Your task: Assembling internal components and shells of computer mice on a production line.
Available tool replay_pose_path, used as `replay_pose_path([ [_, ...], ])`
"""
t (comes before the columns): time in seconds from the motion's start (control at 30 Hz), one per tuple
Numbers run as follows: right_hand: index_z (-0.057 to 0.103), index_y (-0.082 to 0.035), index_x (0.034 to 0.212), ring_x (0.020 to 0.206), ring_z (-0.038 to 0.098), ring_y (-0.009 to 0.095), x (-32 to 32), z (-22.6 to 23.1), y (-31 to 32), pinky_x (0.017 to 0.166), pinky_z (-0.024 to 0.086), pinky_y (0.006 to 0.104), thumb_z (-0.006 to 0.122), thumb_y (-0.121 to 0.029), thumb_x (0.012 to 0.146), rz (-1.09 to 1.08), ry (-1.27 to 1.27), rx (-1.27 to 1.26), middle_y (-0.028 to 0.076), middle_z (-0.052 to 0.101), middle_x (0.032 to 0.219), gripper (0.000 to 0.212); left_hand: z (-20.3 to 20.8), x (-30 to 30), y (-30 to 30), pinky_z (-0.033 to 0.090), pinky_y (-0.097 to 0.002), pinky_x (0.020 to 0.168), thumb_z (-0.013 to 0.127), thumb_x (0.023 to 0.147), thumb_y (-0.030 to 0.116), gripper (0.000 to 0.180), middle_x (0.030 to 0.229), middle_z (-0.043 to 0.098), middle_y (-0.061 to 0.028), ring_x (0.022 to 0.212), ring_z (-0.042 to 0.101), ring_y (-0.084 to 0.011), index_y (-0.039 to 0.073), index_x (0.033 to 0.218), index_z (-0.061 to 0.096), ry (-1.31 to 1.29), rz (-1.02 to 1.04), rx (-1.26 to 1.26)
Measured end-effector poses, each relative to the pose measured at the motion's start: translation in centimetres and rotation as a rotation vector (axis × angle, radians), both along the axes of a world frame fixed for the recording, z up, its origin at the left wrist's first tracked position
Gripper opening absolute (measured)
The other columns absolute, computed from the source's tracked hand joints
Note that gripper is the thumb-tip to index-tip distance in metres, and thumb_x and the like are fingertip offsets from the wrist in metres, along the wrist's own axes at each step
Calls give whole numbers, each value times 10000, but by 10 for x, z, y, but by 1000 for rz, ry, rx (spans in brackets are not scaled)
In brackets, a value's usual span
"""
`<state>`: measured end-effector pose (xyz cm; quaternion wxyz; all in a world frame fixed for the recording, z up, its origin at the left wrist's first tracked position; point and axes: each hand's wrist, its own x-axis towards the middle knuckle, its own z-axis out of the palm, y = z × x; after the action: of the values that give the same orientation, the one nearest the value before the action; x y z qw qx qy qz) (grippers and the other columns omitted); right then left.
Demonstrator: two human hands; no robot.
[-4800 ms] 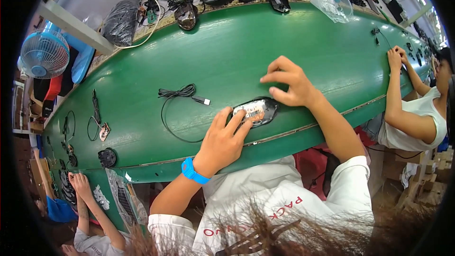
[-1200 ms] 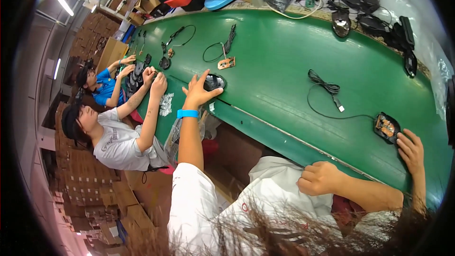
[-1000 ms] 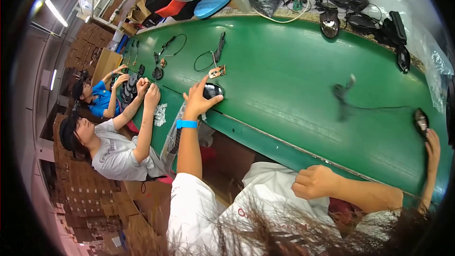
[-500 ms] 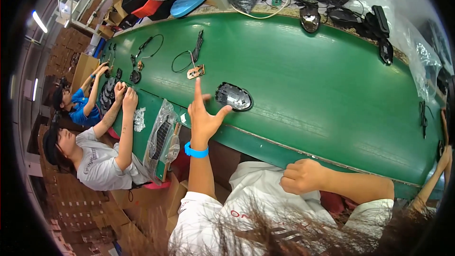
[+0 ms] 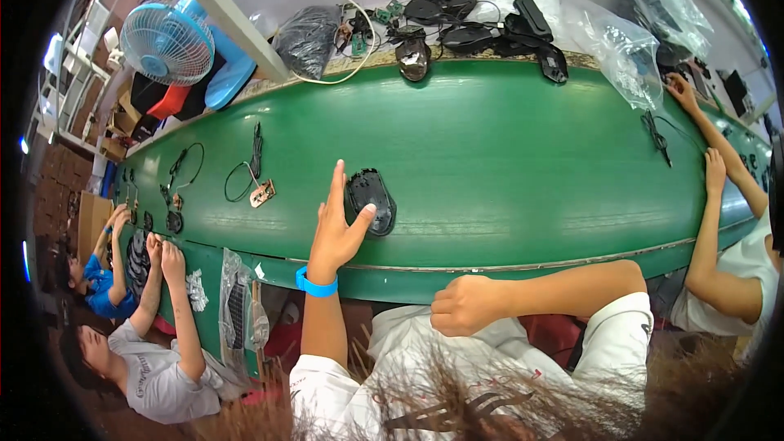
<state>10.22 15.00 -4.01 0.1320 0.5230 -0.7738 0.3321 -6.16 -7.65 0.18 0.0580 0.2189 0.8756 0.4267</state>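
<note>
A black plastic computer mouse shell (image 5: pixel 377 211) lies on the green work surface (image 5: pixel 506 171) in front of me. My left hand (image 5: pixel 335 233) is at its left side, fingers stretched out and thumb apart. The thumb tip overlaps the shell's near part; whether it presses on it I cannot tell. Nothing is held in that hand. Close to my body, at the near edge, my right hand (image 5: pixel 465 306) is curled into a fist, its palm side hidden. Left of the shell lies a small brown circuit board (image 5: pixel 262 193) with a coiled black cable (image 5: pixel 256 151).
Along the back edge are mouse parts (image 5: pixel 465 37), a dark bag (image 5: pixel 306 41) and clear plastic bags (image 5: pixel 616 49). A black cable (image 5: pixel 656 139) lies far right. Co-workers sit on both sides; one on the left has hands (image 5: pixel 163 257) over small parts. A blue fan (image 5: pixel 167 42) stands back left.
My view has swung to the right, showing more of the co-worker there. The mouse shell has turned, its rounded end now pointing more toward me. My left hand stays beside it, and my right remains curled.
</note>
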Motion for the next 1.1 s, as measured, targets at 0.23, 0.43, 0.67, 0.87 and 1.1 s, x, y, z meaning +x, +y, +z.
replay_pose_path([
  [0.23, 536, -78, 713, 642, 610, 238, 0, 0, 4, 530, 516, 386, 650, -188, 827, -15, -83, -10, 45, 543, 678, 195, -9, 25, 17, 332, -497, 1191, 740, 914, 263, 931, 1571, 413, -299, 1481, 397, -421, 50, 1641, 198, 109, 34, -41],
  [0.43, 533, -80, 695, 622, 606, 245, -4, 4, 0, 513, 508, 393, 650, -188, 837, -11, -99, -31, 45, 537, 659, 214, 0, 43, 41, 345, -549, 1163, 791, 849, 365, 992, 1537, 458, -271, 1420, 422, -489, 58, 1624, 253, 203, 160, -333],
  [0.67, 519, -91, 697, 615, 595, 242, -7, 2, 1, 514, 498, 392, 655, -179, 835, -55, -94, -60, 41, 524, 668, 213, -10, 31, 42, 326, -556, 1165, 769, 848, 292, 931, 1536, 470, -238, 1415, 411, -493, 60, 1612, 291, 261, 53, -297],
  [0.87, 471, -134, 697, 598, 550, 205, -39, 2, 23, 493, 449, 365, 663, -172, 811, -144, 162, -84, 18, 479, 681, 227, -6, 40, 17, 227, -562, 1225, 720, 847, 165, 870, 1597, 409, -204, 1483, 325, -473, 7, 1592, 300, 162, -56, -192],
  [1.1, 685, -25, 844, 606, 621, 180, -91, 67, 259, 570, 513, 320, 694, -87, 853, -1503, 218, -342, 98, 660, 724, 63, -15, 86, 0, 214, -592, 1224, 721, 859, 237, 857, 1610, 387, -205, 1508, 313, -431, 7, 1584, 326, 222, 107, -410],
])
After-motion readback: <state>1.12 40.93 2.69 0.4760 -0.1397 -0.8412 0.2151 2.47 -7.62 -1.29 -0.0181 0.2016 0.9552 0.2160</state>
